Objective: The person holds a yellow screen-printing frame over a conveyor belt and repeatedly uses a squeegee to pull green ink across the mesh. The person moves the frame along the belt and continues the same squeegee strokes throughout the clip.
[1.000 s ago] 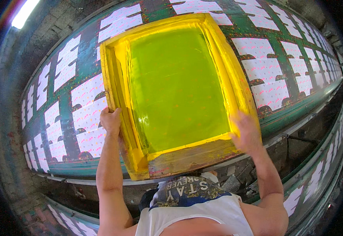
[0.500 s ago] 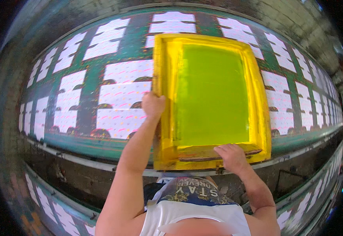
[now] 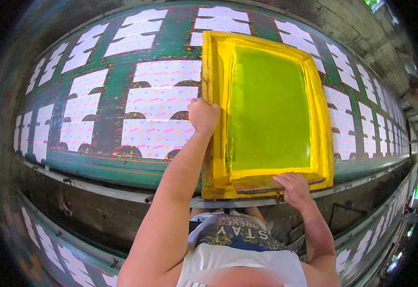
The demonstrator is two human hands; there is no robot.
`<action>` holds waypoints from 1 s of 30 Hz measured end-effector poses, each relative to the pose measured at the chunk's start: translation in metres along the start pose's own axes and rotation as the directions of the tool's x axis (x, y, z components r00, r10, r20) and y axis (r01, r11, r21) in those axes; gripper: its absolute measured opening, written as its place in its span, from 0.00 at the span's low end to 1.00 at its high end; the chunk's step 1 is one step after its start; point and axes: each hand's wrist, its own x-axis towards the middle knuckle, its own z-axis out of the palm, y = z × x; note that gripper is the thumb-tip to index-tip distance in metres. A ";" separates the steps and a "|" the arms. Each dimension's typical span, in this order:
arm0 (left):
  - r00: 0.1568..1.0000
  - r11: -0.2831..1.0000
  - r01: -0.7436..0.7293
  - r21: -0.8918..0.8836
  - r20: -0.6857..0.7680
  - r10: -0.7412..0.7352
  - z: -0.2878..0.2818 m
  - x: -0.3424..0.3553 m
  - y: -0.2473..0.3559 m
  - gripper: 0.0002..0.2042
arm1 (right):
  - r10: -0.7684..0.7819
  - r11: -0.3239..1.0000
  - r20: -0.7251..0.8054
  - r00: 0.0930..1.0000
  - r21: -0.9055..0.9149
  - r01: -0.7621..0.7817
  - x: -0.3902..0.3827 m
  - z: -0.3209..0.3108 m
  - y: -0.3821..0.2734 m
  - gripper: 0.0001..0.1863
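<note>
A large yellow screen-printing frame (image 3: 208, 162) with a yellow-green mesh (image 3: 271, 115) lies over the long green table. My left hand (image 3: 204, 116) is closed around the frame's left side bar. Along the frame's near end rests a squeegee (image 3: 254, 186) with a dark wooden edge. The fingers of my right hand (image 3: 293, 190) curl over this squeegee, right of its middle. Printed white fabric pieces (image 3: 163, 103), with pink and orange marks, lie flat to the left of the frame. What lies beneath the frame is mostly hidden.
More white pieces (image 3: 340, 119) lie in rows to the right. A metal rail (image 3: 108, 192) runs along the near edge of the green table (image 3: 99, 168). Another table with white pieces (image 3: 75, 263) stands behind me, and a concrete wall (image 3: 343, 24) borders the far side.
The frame appears slightly farther right and up in the picture, with both hands still on it and the squeegee. The whole view has shifted a little too.
</note>
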 end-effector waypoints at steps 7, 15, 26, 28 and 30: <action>0.996 0.997 -0.058 0.046 -0.058 0.060 0.013 0.010 -0.004 0.20 | 0.030 0.999 -0.018 0.999 -0.024 -0.031 -0.013 0.008 0.004 0.25; 0.995 0.994 -0.092 0.056 -0.033 0.094 0.009 0.013 -0.007 0.18 | -0.063 0.993 -0.067 0.996 -0.100 0.057 -0.015 0.013 0.010 0.20; 0.999 0.976 -0.035 0.216 0.014 0.033 0.009 0.016 -0.003 0.20 | -0.079 0.996 -0.029 0.996 -0.039 0.078 -0.008 0.006 0.031 0.20; 0.999 0.981 -0.053 0.189 -0.002 0.054 0.011 0.016 -0.006 0.20 | -0.086 0.996 -0.023 0.996 -0.034 0.085 -0.010 0.007 0.033 0.20; 0.997 0.979 -0.074 0.192 -0.018 0.079 0.010 0.016 -0.010 0.20 | -0.093 0.995 -0.003 0.996 -0.035 0.092 -0.011 0.008 0.034 0.20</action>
